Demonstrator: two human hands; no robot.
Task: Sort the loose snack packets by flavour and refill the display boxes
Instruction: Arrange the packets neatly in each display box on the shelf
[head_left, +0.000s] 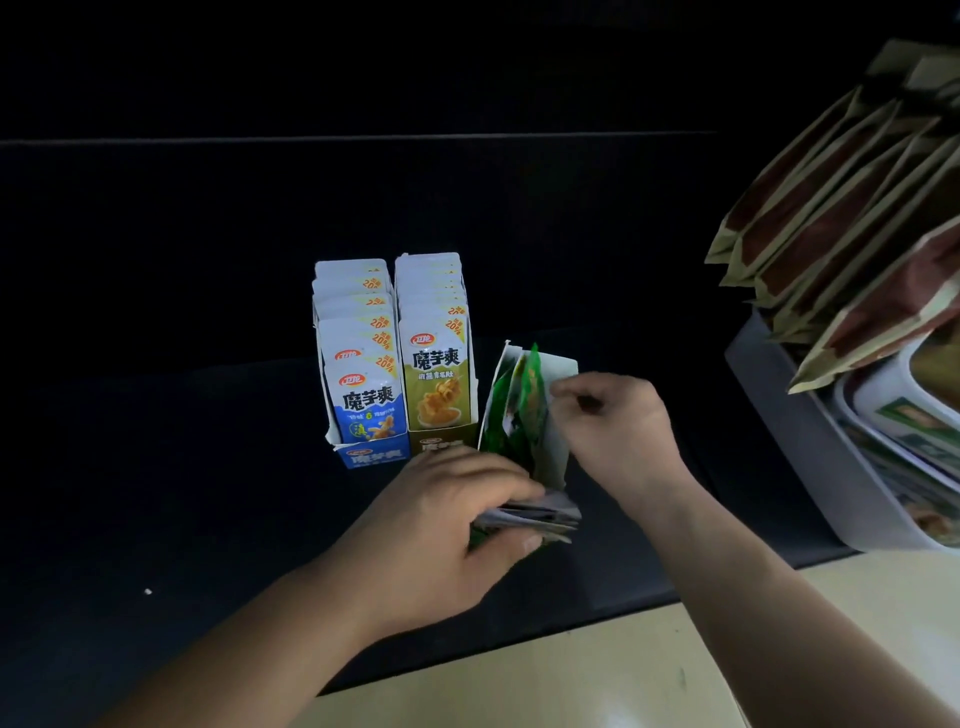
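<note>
Three display boxes stand side by side on a dark shelf. The blue box is full of blue packets. The olive box beside it is full of olive-yellow packets. The white third box leans to the right and holds a few green packets. My left hand is shut on a bunch of green packets just in front of that box. My right hand pinches the box's right wall near its top edge.
A grey tray at the right holds rows of brown and beige snack bags and flat packs. The dark shelf ends at a front edge above a pale yellow surface.
</note>
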